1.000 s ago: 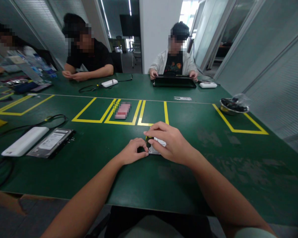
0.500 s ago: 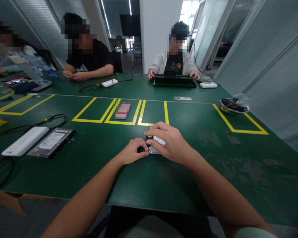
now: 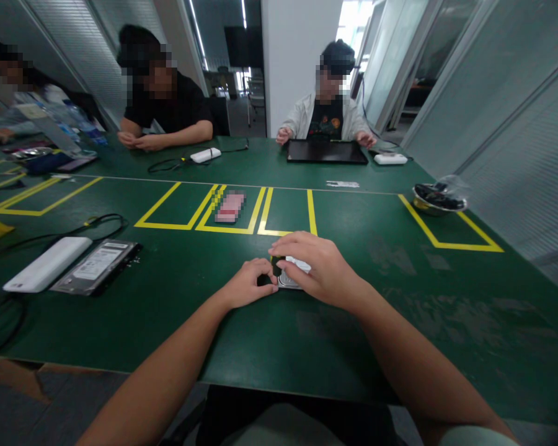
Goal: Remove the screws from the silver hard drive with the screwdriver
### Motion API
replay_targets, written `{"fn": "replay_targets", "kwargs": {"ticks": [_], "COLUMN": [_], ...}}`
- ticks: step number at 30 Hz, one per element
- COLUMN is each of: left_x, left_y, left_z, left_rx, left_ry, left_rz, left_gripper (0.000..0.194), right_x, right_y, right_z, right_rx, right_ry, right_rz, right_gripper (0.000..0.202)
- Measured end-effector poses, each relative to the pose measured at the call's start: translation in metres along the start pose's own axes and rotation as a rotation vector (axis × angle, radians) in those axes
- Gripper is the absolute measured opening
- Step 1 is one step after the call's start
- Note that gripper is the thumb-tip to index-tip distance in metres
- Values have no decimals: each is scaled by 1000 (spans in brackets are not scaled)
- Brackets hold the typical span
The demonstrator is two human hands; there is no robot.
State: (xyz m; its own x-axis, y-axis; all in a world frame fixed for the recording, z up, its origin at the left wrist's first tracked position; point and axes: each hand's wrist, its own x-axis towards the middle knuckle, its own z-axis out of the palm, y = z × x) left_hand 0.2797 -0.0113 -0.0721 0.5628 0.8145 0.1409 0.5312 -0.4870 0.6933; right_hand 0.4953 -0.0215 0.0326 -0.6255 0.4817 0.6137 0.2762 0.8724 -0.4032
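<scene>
In front of me on the green table [image 3: 177, 328] lies a small silver hard drive [image 3: 294, 281] with a white label, partly hidden by my right hand [image 3: 323, 269]. That hand's thumb and fingers are closed around a stubby screwdriver [image 3: 276, 266] with a black and yellow handle, standing over the drive's left end. Its tip cannot be seen. My left hand [image 3: 251, 285] rests on the table, thumb and fingers curled against the drive's left edge.
To the left lie another hard drive [image 3: 95, 267], a white power bank [image 3: 49, 263] and black cables. Yellow tape outlines cross the middle, one around a pink phone [image 3: 230, 207]. A bowl of black items [image 3: 439, 197] stands right. Opposite, a person has a black panel [image 3: 327, 152].
My right fingers have shifted slightly around the screwdriver handle, which shows more of its dark side. My left hand stays put. Across the table, the person's black panel has been lowered flat.
</scene>
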Motion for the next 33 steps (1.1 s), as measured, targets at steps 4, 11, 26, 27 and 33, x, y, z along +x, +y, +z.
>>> {"fn": "replay_targets", "kwargs": {"ticks": [4, 11, 26, 27, 33], "left_x": [0, 1, 1, 1, 0], "left_y": [-1, 1, -1, 0, -1], "left_z": [0, 0, -1, -1, 0], "left_rx": [-2, -8, -24, -22, 3], "left_ry": [5, -3, 15, 14, 18], "left_rz": [4, -7, 14, 11, 2], "left_gripper": [13, 10, 11, 12, 12], "right_x": [0, 0, -1, -1, 0], "right_y": [1, 0, -1, -1, 1], "right_z": [1, -2, -1, 0, 0], "right_rx": [-31, -17, -1, -3, -47], "right_ry": [28, 2, -2, 10, 35], "right_rz": [17, -6, 38, 29, 44], "right_gripper": [17, 20, 25, 24, 12]}}
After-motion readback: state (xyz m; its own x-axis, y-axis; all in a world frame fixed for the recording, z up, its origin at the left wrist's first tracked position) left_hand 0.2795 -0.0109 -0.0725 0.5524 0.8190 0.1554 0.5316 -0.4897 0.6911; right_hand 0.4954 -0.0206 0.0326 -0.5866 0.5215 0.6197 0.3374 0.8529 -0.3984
